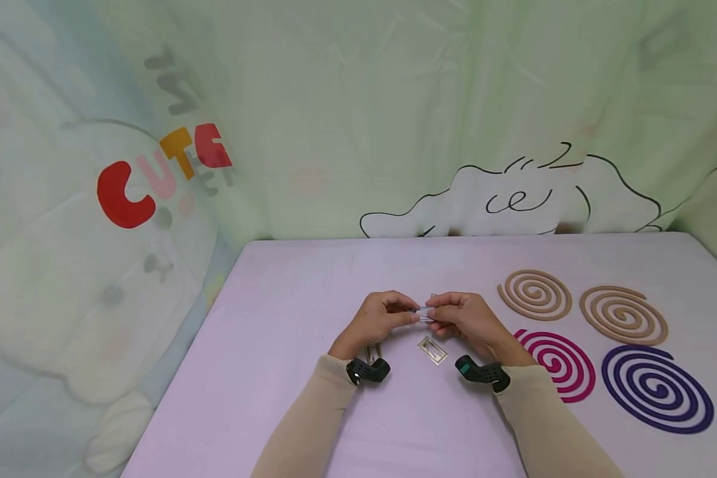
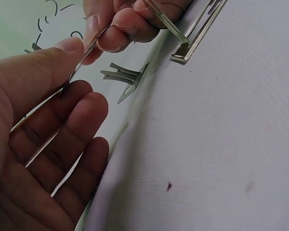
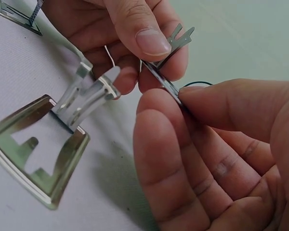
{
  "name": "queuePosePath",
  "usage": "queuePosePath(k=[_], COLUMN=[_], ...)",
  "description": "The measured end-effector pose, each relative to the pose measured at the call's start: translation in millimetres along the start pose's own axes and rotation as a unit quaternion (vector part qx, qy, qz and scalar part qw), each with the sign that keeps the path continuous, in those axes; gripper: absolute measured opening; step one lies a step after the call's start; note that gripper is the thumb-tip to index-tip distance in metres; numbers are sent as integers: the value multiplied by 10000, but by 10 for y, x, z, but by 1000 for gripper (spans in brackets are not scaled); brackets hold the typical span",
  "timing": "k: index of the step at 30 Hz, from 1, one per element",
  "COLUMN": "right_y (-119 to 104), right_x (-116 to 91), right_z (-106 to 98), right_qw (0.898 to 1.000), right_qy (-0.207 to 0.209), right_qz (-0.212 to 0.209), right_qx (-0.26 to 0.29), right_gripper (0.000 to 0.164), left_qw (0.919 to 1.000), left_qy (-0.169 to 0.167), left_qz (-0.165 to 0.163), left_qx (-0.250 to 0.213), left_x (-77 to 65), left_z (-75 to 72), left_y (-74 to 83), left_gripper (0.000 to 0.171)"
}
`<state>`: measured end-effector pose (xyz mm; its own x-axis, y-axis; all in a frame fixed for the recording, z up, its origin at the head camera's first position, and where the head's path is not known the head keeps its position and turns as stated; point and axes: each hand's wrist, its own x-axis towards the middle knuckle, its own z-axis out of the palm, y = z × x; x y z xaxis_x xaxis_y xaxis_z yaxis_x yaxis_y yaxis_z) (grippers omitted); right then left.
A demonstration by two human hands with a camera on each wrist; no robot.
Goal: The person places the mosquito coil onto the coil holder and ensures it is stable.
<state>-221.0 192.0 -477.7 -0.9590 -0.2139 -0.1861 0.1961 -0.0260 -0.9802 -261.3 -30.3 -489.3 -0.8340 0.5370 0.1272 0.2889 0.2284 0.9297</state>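
Note:
Near the middle of the table, my left hand [image 1: 378, 322] and right hand [image 1: 469, 318] meet over one thin metal mosquito coil stand [image 1: 423, 314]. Thumb and fingertips of each hand pinch opposite ends of it. In the right wrist view its forked prong [image 3: 179, 44] sticks up beside the left thumb; the left wrist view has the plate nearly edge-on. Just below the hands lies another metal stand [image 1: 433, 350], its forked prongs raised in the right wrist view. A further stand [image 1: 372, 353] is partly covered by the left wrist.
To the right lie two tan mosquito coils [image 1: 534, 294], a magenta coil [image 1: 553, 364] partly behind the right forearm, and a dark blue coil [image 1: 657, 388]. Another small stand [image 2: 127, 78] with raised prongs stands beyond the hands in the left wrist view. A printed curtain [image 1: 334, 133] hangs behind the table.

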Motion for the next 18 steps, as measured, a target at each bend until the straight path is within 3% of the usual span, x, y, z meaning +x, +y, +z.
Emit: queuePosePath(k=[18], right_y=[-44], right_x=[-15], right_z=[27], right_qw=[9995], right_qy=[127], right_qz=[102], right_qx=[-258], right_gripper=[34], left_qw=[9994], left_qy=[7], left_qz=[-185], left_qx=[-286], left_x=[-1], left_z=[-22], left_y=[-33], left_gripper=[18])
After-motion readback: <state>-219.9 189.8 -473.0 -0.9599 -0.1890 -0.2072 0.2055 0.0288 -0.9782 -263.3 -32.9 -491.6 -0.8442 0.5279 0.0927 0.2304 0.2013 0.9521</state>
